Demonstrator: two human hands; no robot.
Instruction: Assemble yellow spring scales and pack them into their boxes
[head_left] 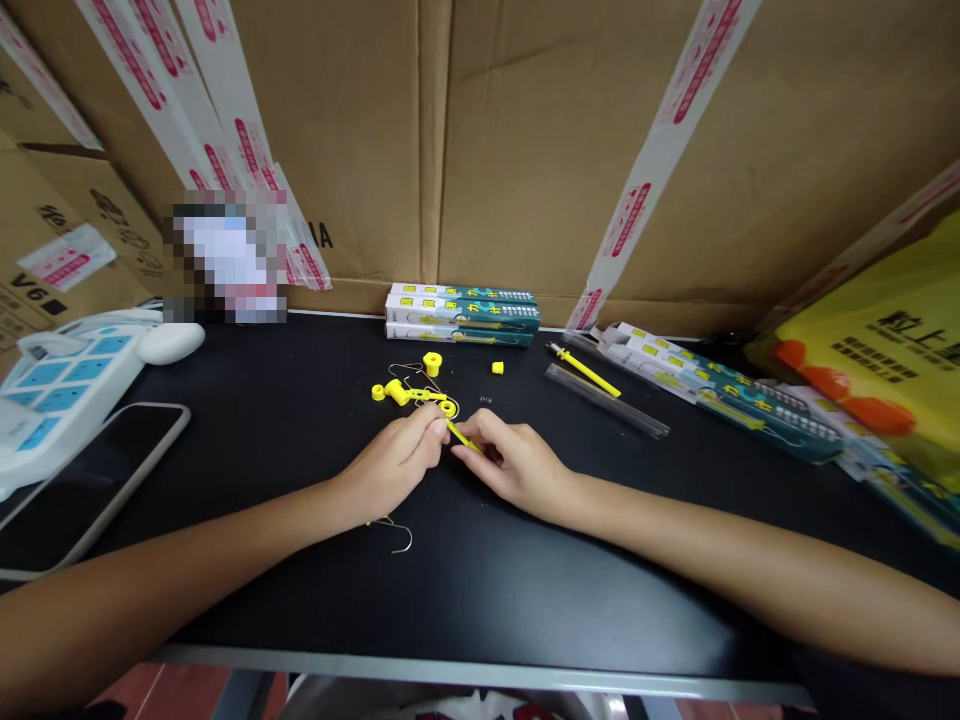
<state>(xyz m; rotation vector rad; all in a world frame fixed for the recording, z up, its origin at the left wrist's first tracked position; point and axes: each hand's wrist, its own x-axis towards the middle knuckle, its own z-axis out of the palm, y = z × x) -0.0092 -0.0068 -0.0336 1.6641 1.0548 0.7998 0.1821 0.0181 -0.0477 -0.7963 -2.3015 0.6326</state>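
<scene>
My left hand and my right hand meet over the middle of a black table. Between them is a thin yellow plastic rod, its left end pinched by my left fingers and its right end by my right thumb and fingers. Just beyond the fingertips lie a yellow ring, yellow plastic plugs and thin wire hooks. A small spring rests past my right hand. Another wire hook shows below my left hand; its other end is hidden.
Long printed boxes are stacked at the back; more boxes lie right. Nearby are a yellow rod assembly, a clear tube and a yellow cap. A phone and a power strip occupy the left.
</scene>
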